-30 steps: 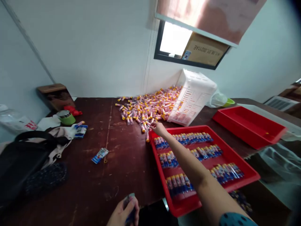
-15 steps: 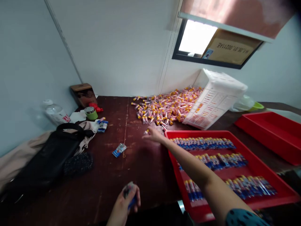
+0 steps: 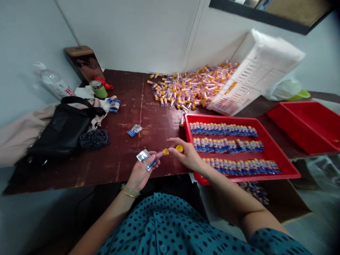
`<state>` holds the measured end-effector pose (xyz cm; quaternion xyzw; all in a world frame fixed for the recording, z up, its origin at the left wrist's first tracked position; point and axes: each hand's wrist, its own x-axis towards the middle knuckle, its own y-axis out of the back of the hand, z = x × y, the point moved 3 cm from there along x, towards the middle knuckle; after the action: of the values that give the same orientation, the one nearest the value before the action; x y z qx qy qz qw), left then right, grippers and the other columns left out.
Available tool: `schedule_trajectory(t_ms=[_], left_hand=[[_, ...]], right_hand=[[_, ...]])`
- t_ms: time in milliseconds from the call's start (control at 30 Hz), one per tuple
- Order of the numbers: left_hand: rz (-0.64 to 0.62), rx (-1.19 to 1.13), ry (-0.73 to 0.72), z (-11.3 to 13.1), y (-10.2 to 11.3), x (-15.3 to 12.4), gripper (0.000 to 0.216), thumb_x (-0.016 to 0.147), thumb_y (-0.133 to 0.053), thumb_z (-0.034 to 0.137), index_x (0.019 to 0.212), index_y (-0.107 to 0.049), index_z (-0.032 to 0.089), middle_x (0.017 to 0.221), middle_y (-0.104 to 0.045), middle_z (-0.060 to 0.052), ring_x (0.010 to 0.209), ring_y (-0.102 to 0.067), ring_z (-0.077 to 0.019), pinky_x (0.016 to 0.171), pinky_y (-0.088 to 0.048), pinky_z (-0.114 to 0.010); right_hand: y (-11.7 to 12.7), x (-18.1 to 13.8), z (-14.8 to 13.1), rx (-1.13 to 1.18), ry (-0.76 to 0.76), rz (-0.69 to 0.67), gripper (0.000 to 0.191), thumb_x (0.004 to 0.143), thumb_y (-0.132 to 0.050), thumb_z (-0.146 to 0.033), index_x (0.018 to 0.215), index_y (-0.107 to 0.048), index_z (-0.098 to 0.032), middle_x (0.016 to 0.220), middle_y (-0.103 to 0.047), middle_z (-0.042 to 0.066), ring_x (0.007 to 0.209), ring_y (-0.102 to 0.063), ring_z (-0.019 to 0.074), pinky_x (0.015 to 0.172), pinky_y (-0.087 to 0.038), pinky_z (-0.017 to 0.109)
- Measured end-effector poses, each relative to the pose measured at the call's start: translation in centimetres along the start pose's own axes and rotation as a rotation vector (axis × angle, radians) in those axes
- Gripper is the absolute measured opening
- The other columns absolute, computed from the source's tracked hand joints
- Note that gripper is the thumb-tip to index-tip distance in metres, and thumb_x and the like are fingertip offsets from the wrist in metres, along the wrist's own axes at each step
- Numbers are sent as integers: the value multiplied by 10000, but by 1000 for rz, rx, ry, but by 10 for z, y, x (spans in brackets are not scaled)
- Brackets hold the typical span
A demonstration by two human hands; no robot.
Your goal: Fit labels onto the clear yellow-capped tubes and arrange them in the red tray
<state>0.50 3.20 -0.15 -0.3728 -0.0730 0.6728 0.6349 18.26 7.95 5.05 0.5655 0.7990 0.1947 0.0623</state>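
Observation:
My left hand (image 3: 140,171) is closed on a small silvery and blue packet (image 3: 145,157) and on a clear tube with a yellow cap (image 3: 160,153). My right hand (image 3: 187,156) pinches a second yellow-capped tube (image 3: 180,148) just right of it, the two tubes nearly touching. Both hands hover over the near edge of the dark wooden table (image 3: 124,141). To the right lies a red tray (image 3: 281,166) with three rows of blue-labelled tubes (image 3: 225,145). A heap of loose yellow-capped tubes (image 3: 186,88) spills from a tipped white basket (image 3: 255,74) at the back.
A black bag (image 3: 61,131) on beige cloth, a green cup (image 3: 98,88), a water bottle (image 3: 53,81) and a wooden block (image 3: 83,63) sit at the left. A small blue packet (image 3: 135,130) lies mid-table. A second red tray (image 3: 308,124) stands at the right.
My right hand drew back from the heap with a tube and met my left hand at the near edge. The view tipped down, showing my dotted blouse.

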Motion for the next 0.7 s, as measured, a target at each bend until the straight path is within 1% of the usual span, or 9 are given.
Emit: schedule_trajectory(t_ms=[67, 100, 200, 267, 333, 400, 533, 600, 700], left_hand=[[-52, 18, -4, -1, -8, -5, 252, 749, -774, 257, 967, -700, 153, 864, -734, -43, 752, -664, -146, 670, -513, -247], [-84, 21, 6, -1, -11, -7, 265, 775, -751, 288, 997, -700, 154, 894, -736, -54, 775, -669, -159, 679, -523, -260], [-161, 69, 87, -2, -14, -12, 313, 825, -691, 378, 1031, -703, 143, 934, -739, -90, 813, -690, -200, 699, -551, -307], [-174, 180, 127, -4, -11, -13, 299, 804, -711, 393, 942, -711, 128, 836, -736, -89, 744, -696, -204, 633, -550, -298], [-138, 311, 103, -8, -8, -11, 284, 759, -758, 389, 844, -703, 124, 706, -712, -64, 644, -680, -188, 523, -508, -254], [-68, 375, 40, -13, -7, -8, 295, 699, -808, 376, 807, -687, 130, 643, -685, -34, 577, -647, -164, 447, -453, -220], [66, 296, -77, -21, -16, -6, 335, 577, -884, 290, 762, -635, 163, 678, -640, 33, 589, -601, -125, 462, -469, -210], [59, 251, -79, -21, -21, -6, 322, 588, -876, 274, 778, -638, 169, 730, -642, 36, 649, -605, -124, 521, -504, -219], [-16, 250, 23, -21, -21, -8, 318, 629, -851, 287, 867, -674, 172, 807, -674, 4, 705, -617, -141, 538, -508, -226]], right_hand=[[-5, -10, -2, 35, 58, -42, 266, 880, -635, -381, 1081, -641, -208, 949, -666, 31, 817, -612, 151, 759, -477, 267], [-5, -14, -1, 57, 78, -29, 239, 882, -632, -352, 1073, -643, -208, 981, -665, 40, 862, -619, 161, 793, -481, 279], [9, -17, 3, 50, 124, 121, 99, 867, -613, -235, 954, -650, -205, 1012, -635, 50, 952, -613, 183, 875, -467, 313], [22, -17, 4, -11, 158, 174, 76, 831, -606, -159, 881, -647, -199, 1036, -601, 55, 992, -599, 190, 922, -444, 332], [26, -18, 5, -52, 162, 130, 91, 817, -603, -130, 860, -652, -193, 1048, -572, 61, 992, -592, 187, 928, -439, 333], [18, -22, 5, -56, 150, 36, 71, 821, -639, -163, 881, -664, -188, 1065, -549, 68, 1001, -585, 185, 924, -445, 326], [-7, -30, 10, -17, 111, -47, 115, 833, -697, -293, 861, -669, -185, 1030, -544, 61, 952, -580, 169, 883, -468, 303], [-13, -30, 14, -1, 87, -48, 129, 862, -667, -307, 822, -663, -184, 997, -553, 52, 915, -580, 160, 859, -474, 297], [-9, -28, 19, 3, 76, -52, 148, 873, -653, -309, 800, -661, -181, 975, -565, 47, 901, -583, 161, 843, -472, 298]])
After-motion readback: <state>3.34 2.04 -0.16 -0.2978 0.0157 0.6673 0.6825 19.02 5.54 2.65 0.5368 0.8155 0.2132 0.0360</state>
